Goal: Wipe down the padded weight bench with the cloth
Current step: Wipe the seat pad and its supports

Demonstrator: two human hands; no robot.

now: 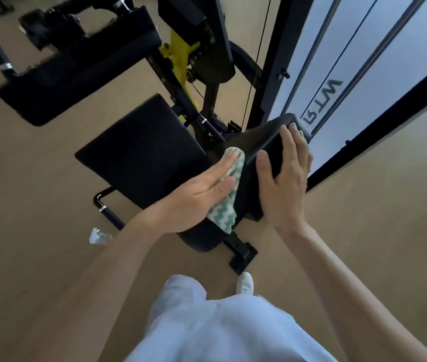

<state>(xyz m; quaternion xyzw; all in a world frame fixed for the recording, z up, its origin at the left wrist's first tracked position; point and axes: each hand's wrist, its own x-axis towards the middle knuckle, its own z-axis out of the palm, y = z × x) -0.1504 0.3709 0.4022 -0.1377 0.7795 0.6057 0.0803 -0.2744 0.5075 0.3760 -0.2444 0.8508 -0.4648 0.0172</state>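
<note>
The black padded bench has a flat seat pad [139,142] in the middle of the view and an upright back pad [262,137] to its right. My left hand [194,197] lies flat, pressing a green-and-white zigzag cloth [229,194] against the left face of the back pad, near where it meets the seat. My right hand [288,176] grips the top edge of the back pad, thumb on the near side and fingers wrapped over the far side.
A black machine frame with a yellow bracket [178,48] and cables rises behind the bench. Another black pad [76,71] sits at upper left. A window wall [379,61] is at right. A black handle bar [107,207], a small white scrap [97,235] and the bench foot [243,257] are on the tan floor.
</note>
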